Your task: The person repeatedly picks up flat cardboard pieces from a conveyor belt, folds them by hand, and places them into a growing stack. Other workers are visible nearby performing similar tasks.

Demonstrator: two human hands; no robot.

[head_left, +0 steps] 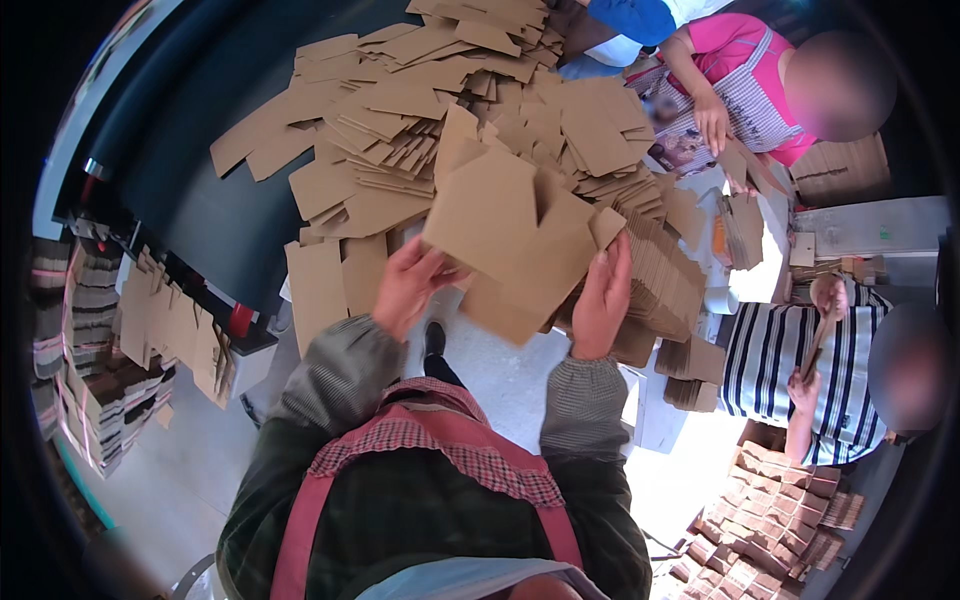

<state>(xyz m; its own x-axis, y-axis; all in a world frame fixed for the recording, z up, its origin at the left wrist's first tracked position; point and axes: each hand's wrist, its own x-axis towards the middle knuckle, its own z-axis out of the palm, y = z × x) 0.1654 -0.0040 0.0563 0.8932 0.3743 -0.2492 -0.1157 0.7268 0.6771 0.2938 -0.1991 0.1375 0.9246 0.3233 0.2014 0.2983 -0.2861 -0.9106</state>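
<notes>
Flat brown cardboard box blanks (485, 215) with cut notches and flaps are held up in front of me, at least two overlapping. My left hand (412, 285) grips their left edge, thumb on top and fingers beneath. At the right edge, my right hand (604, 300) is closed on a small flap, its fingers partly hidden behind the cardboard. Just beyond lies a large loose heap of similar blanks (400, 130). Beside my right hand, a neat row of stacked blanks (655, 275) leans on edge.
A dark conveyor belt (190, 190) runs along the left. Strapped cardboard bundles (100, 400) stand lower left, more bundles (770, 510) lower right. On the right, a person in pink (730, 45) and a person in stripes (800, 370) handle cardboard. Another person's blue sleeve (635, 18) shows at the top.
</notes>
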